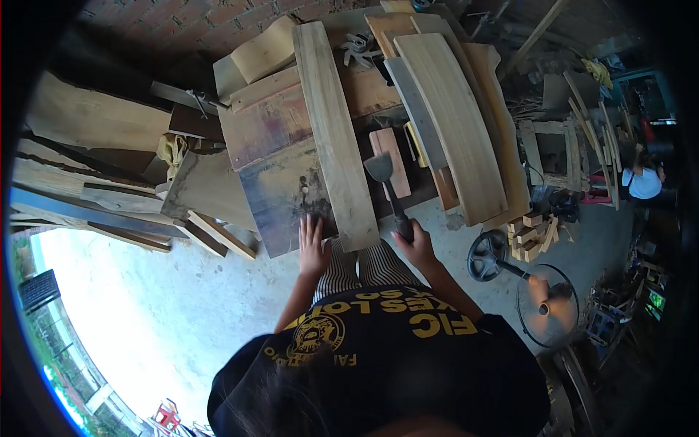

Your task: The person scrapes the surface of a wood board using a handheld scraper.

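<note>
A scraper (397, 206) with a flat, wide blade and a dark handle is gripped by my right hand (418, 249) just right of the long plank's near end. Its blade points away from me, in front of a small reddish wood block (383, 143). My left hand (313, 253) lies flat with fingers stretched on the near edge of the stained workbench (280, 200). Between my two hands, the long pale plank (331, 124) runs lengthwise across the bench, its near end close to my legs.
Wide boards (455, 131) are stacked on the bench's right side. Timber (95, 120) leans at the left. A standing fan (544, 309) and a pile of wood offcuts (530, 237) are on the right. A person in a white top (644, 182) is at far right.
</note>
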Action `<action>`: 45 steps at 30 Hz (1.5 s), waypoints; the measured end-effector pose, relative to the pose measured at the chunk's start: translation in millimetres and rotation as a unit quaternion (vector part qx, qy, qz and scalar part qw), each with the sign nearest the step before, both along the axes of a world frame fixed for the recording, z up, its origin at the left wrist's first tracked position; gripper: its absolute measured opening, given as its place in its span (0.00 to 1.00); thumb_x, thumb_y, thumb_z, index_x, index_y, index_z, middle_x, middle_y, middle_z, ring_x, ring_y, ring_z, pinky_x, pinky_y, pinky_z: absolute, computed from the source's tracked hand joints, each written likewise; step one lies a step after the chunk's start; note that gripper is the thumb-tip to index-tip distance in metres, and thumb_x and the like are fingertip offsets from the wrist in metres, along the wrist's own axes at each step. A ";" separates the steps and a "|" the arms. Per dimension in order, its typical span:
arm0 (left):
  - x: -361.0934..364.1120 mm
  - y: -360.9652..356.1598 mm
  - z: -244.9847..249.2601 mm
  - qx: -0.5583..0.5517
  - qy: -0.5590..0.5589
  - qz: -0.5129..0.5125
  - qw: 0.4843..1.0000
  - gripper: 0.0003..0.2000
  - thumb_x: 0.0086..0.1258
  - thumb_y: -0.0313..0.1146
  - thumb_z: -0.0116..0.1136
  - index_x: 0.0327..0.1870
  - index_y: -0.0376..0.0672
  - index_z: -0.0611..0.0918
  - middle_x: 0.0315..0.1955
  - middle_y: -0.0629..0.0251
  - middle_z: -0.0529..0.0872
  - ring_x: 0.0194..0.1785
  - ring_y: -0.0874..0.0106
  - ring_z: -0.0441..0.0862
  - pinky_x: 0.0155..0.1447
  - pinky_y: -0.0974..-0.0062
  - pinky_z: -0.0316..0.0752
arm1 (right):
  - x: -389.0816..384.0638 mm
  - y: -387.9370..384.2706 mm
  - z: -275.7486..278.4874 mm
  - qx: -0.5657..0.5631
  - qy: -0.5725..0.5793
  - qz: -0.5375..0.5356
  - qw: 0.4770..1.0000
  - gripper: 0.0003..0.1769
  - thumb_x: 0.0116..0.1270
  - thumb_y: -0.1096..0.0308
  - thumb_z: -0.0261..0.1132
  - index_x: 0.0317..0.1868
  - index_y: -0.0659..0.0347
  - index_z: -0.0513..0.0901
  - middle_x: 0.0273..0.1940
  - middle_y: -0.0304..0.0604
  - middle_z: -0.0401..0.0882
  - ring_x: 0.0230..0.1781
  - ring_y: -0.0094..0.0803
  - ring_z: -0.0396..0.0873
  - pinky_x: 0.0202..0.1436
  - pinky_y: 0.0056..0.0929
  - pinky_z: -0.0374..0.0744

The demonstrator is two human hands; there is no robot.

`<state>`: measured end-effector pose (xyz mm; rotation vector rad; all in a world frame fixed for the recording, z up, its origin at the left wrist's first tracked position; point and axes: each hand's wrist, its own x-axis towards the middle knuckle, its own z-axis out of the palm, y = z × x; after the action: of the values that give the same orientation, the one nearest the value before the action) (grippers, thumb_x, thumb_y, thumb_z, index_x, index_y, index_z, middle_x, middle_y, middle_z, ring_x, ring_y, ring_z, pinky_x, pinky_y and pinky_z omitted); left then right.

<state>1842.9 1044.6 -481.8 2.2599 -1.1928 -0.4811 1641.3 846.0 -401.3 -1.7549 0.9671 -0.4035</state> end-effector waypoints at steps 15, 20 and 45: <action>-72.7 270.8 -59.7 0.184 0.225 0.336 0.896 0.21 0.66 0.43 0.53 0.55 0.38 0.78 0.51 0.43 0.80 0.58 0.49 0.75 0.61 0.58 0.70 | 185.1 -4.4 -64.7 -0.391 0.081 0.044 0.916 0.24 0.59 0.50 0.67 0.51 0.54 0.80 0.64 0.57 0.66 0.64 0.63 0.62 0.62 0.63 0.63; -120.6 309.7 -83.8 0.286 0.322 0.377 0.820 0.22 0.66 0.44 0.54 0.55 0.40 0.78 0.51 0.44 0.81 0.58 0.49 0.76 0.62 0.60 0.70 | 185.5 3.1 -57.0 -0.432 0.228 0.063 0.870 0.29 0.61 0.45 0.63 0.60 0.47 0.76 0.69 0.55 0.62 0.67 0.65 0.58 0.64 0.65 0.60; -49.0 240.9 -256.8 0.538 0.029 0.227 0.811 0.14 0.70 0.34 0.47 0.50 0.42 0.81 0.52 0.62 0.74 0.57 0.60 0.72 0.54 0.62 0.77 | 182.3 8.6 -59.7 -0.428 0.252 0.101 0.862 0.43 0.50 0.49 0.68 0.69 0.45 0.66 0.69 0.62 0.59 0.65 0.76 0.58 0.55 0.61 0.73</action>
<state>1793.8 1285.5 -738.6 3.2723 -0.2311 -1.2310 1823.6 854.6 -461.0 -2.8535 1.0136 -0.2442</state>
